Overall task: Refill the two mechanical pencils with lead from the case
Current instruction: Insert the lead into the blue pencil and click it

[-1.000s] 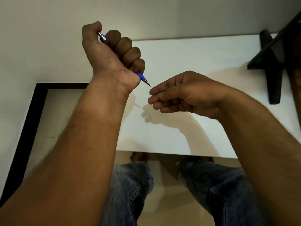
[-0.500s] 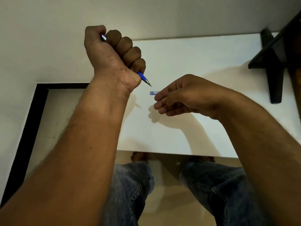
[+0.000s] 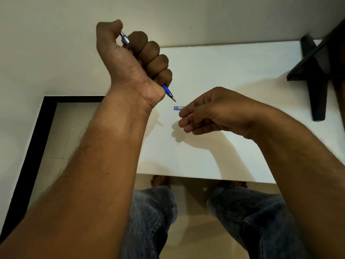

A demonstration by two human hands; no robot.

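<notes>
1. The left hand is raised above the white table, at about 11 o'clock from the middle of the view, and is closed in a full fist around a blue mechanical pencil.
2. The pencil runs slantwise through the fist. Its silver cap end sticks out at the top beside the thumb, and its metal tip points toward 4 o'clock, clear of the table.
3. A small blue lead case lies flat on the table just past the pencil tip, at 4 o'clock from it, and neither hand touches it.
4. The right hand hovers at 3 o'clock from the case, just beside it, with its fingertips pointing toward 9 o'clock.
5. Its fingers are half curled and loose, with the thumb tucked against the forefinger. Whether it pinches anything cannot be told.
6. A black stand rests on the table at 2 o'clock, well apart from both hands.
7. Knees in blue jeans show below the table's near edge at 6 o'clock.
</notes>
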